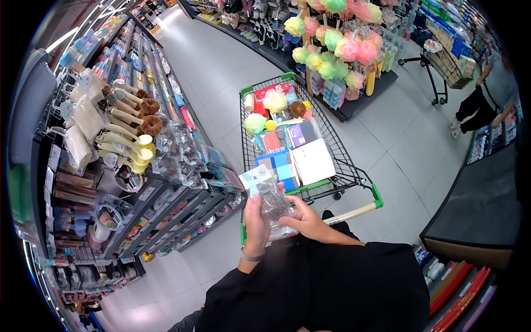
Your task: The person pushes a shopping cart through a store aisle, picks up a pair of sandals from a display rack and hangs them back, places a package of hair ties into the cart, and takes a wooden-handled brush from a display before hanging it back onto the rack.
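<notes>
A clear plastic packet with a pale header card and greyish contents is held between my two hands, above the near end of a shopping cart. The fingers of my left hand wrap its left side. My right hand grips its lower right side, thumb on top. In the cart lie a white package, a blue striped package, a purple package, a white-pink bath puff, a pale green puff and a brown round item.
At the left, a shelf rack holds brushes and hanging packets. Colourful bath puffs hang on a display beyond the cart. Another person stands at the right near a second cart. A dark counter is at the right.
</notes>
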Demonstrator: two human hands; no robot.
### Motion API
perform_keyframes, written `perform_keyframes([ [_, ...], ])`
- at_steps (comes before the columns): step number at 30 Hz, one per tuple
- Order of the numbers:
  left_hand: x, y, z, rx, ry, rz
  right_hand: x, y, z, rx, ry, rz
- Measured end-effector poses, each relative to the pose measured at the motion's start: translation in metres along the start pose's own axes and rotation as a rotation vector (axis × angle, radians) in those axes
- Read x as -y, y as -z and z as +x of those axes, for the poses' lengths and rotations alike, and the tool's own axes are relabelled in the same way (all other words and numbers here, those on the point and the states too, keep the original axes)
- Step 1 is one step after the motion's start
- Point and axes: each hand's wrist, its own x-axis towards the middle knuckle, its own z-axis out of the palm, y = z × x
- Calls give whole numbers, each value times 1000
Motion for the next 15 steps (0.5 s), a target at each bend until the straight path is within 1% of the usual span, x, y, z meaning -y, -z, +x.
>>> perform_keyframes([
  [4,1,5,2,-8,-14,-31,12,-5,-2,-5,20,-41],
  [6,2,4,4,-66,-114,59,11,-3,-1,45,-87,58],
  [10,0,5,2,-73,-107,39,4,3,1,65,-132,65],
  [13,1,8,4,-77,-105,2,1,4,2,32,-140,25],
  [15,3,17,7,-23,-78,-125,0,6,2,-7,-189,-54],
])
